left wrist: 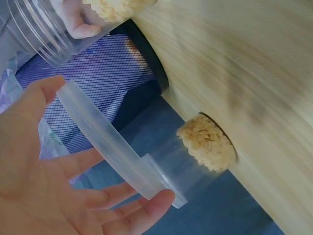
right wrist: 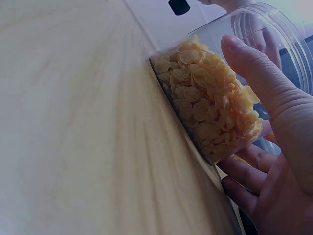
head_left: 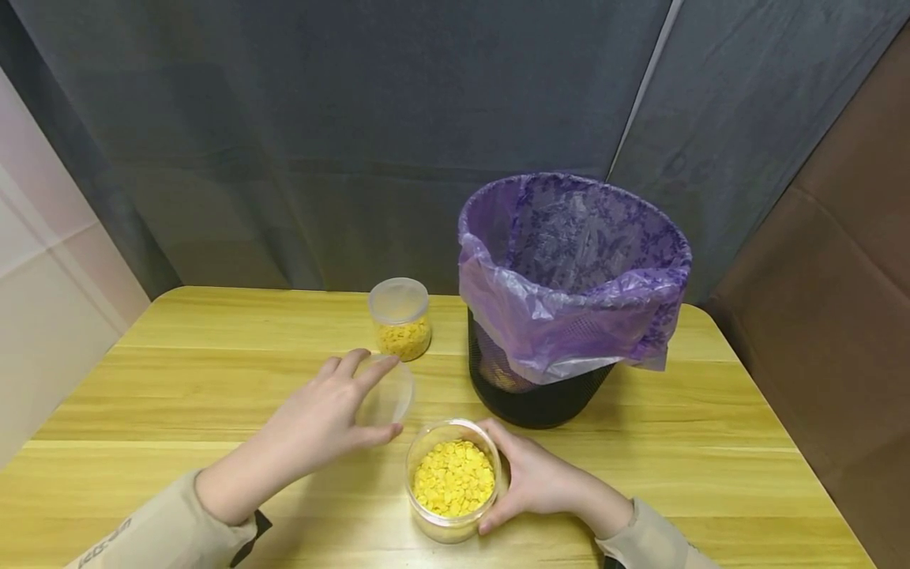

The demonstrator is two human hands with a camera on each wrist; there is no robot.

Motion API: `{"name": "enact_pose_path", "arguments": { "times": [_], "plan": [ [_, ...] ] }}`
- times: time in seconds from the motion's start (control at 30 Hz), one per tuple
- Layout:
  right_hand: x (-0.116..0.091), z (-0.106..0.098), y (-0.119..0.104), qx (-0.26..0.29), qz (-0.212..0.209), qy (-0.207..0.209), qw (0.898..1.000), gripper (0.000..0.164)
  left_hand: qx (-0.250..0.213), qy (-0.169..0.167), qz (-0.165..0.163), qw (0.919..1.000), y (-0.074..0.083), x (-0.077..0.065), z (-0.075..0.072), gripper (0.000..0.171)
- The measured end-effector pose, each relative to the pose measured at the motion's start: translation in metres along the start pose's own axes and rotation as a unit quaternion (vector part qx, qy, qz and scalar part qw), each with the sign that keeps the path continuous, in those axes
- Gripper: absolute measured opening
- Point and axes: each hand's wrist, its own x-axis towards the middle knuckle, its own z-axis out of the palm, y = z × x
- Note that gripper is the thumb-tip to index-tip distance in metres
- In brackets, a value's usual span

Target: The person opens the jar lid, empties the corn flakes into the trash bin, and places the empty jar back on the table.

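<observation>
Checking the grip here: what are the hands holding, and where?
Left hand pinches clear round plastic lid by its rim; right hand grips open clear jar by its side.

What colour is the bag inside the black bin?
Purple, with a darker leafy pattern. The thin plastic bag lining the black mesh bin shows best in the head view.

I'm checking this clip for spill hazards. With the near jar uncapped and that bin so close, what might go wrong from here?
The open jar is filled close to its rim with yellow flakes, and the right hand grips only its side, so a tilt may spill them on the table. The clear lid sits loosely between the left hand's thumb and fingers and may slip. The bin stands near enough to be knocked.
</observation>
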Motion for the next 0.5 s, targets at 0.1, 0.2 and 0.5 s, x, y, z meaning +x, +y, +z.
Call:
{"name": "enact_pose_path", "arguments": {
  "times": [0.1,0.2,0.5],
  "plan": [
    [0.000,0.000,0.000,-0.001,-0.001,0.001,1.000,0.103,-0.004,-0.006,-0.001,1.0000,-0.002,0.000,0.002,0.078],
    [0.000,0.000,0.000,-0.002,-0.002,0.001,1.000,0.103,-0.007,-0.011,0.000,0.9999,-0.003,0.000,0.004,0.078],
    [0.000,0.000,0.000,-0.006,-0.002,0.003,1.000,0.104,-0.021,-0.022,0.001,0.9996,-0.009,0.001,0.015,0.077]
  ]
}}
